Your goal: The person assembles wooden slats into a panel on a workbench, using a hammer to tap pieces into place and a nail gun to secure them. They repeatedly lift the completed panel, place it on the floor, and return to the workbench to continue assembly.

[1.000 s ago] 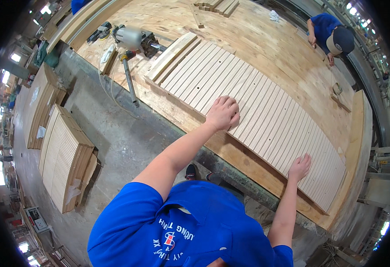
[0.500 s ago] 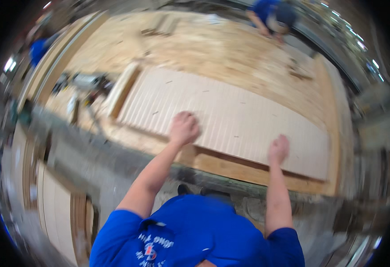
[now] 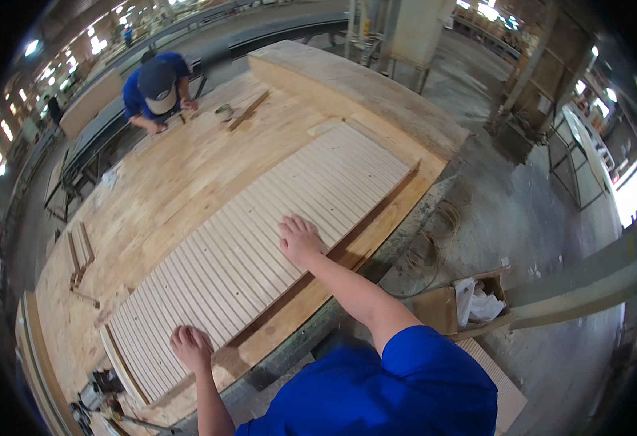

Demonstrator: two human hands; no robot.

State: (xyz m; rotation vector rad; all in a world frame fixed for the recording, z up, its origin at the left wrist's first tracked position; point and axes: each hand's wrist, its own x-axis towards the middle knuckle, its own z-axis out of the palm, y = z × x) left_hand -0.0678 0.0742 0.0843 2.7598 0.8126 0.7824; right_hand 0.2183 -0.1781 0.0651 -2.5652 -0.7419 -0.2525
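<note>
A long pale wooden panel (image 3: 238, 240) with many parallel grooves and a few small dark marks lies across the plywood-topped bench (image 3: 180, 192). My left hand (image 3: 191, 347) rests on its near edge toward the left end, fingers laid on the grooves. Farther right, my right hand (image 3: 299, 238) lies on the panel's surface with its fingers somewhat spread. Neither hand holds anything that shows. A narrow wooden strip (image 3: 123, 365) borders the panel's left end.
Across the bench a co-worker in blue (image 3: 157, 91) bends over the work surface. Power tools (image 3: 99, 392) lie at the lower left, thin brown wood pieces (image 3: 80, 251) behind them. A raised wooden board (image 3: 362, 94) bounds the far right. A cardboard box (image 3: 438, 309) stands right, by the floor.
The view has swung to the right, bringing the co-worker to the far left. My hands stay at the panel; their fingers, curled and blurred before, now lie flatter on it.
</note>
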